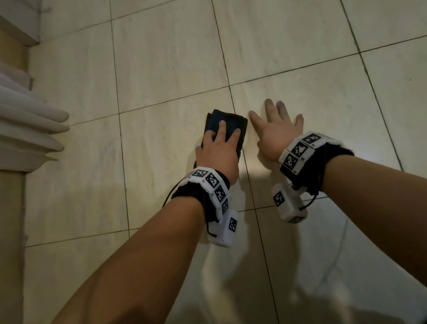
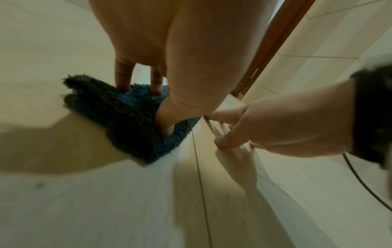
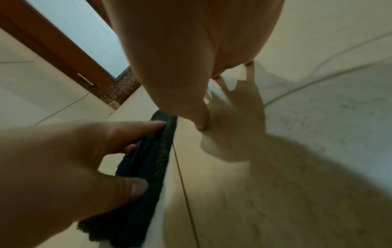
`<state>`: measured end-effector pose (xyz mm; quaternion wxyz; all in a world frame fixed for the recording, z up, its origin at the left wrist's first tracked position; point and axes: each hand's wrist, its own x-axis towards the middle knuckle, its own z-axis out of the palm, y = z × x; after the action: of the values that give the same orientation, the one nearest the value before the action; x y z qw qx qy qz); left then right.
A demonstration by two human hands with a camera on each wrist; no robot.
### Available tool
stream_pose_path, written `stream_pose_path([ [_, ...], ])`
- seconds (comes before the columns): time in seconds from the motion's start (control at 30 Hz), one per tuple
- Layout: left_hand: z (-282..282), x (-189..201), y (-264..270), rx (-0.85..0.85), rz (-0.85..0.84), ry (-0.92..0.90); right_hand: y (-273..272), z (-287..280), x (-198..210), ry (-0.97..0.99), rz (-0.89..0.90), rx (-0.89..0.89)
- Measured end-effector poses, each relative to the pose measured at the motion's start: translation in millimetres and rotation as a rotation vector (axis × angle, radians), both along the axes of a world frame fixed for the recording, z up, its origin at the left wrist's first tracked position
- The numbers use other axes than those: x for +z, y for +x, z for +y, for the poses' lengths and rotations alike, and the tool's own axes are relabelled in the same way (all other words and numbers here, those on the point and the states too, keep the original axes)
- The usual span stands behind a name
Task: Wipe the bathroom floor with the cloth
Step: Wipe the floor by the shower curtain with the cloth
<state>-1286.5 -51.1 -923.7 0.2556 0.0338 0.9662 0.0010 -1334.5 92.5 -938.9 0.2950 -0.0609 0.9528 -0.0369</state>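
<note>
Because the cloth has to be driven across the tiles under pressure, it is kept folded into a thick dark-blue pad and is pinned flat to the bathroom floor beneath the left hand. No clamped grip is used on it: the left fingers are spread over the fluffy top and pressed down, the thumb likewise resting on the pile, so that the whole pad is held in contact with the floor. The cloth is lying just left of a grout line, with the right hand planted just beside it on the next tile. That hand is laid open, fingers splayed on bare tile, presumably so that body weight is propped while the wiping stroke is made.
</note>
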Motion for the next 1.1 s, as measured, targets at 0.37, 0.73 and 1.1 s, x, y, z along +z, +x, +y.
stream_pose_path([
  [0.37, -29.5, 2.8, -62.0, 0.106, -0.047, 0.0, -7.8, 10.3, -3.6, -0.041, -0.061, 0.018],
  [0.73, -160.8, -2.3, -61.2, 0.377, -0.111, -0.131, -8.7, 9.9, 1.8, -0.03, -0.1, 0.024],
  [1.1, -174.9, 0.0, 21.4, 0.377, -0.115, -0.2, -8.6, 7.4, 11.1, -0.041, -0.129, 0.027],
])
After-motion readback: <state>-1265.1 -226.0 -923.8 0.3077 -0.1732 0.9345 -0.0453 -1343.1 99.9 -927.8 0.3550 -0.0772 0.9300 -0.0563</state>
